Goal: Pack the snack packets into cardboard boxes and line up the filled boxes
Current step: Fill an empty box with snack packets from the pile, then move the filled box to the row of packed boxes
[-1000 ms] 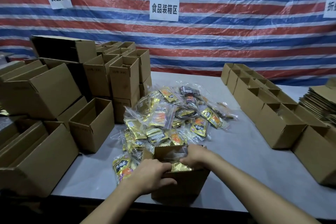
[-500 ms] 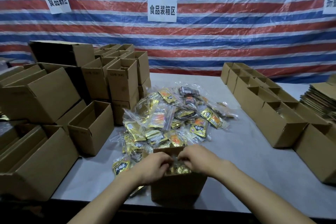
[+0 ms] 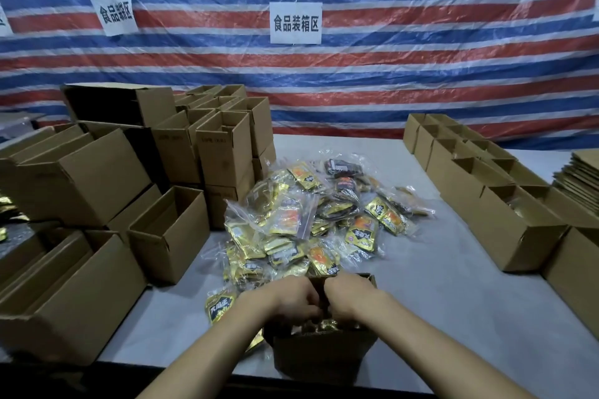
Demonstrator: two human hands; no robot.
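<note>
Over the open box (image 3: 324,353), both hands (image 3: 319,300) meet, knuckles up.

One view only: head camera, worn on your head, wide-angle, so straight edges bow near frame borders. Faces forward and down across bench (image 3: 453,285) toward striped tarp wall (image 3: 356,81) at far side. Near field close: your left hand (image 3: 288,300) and right hand (image 3: 348,298) sit low centre, forearms entering from bottom edge. Packet pile (image 3: 311,220) mid-frame, further off. Stacked empty boxes (image 3: 223,146) fill left side, row of boxes (image 3: 470,172) runs along right. No second view, so no shared region.
</note>
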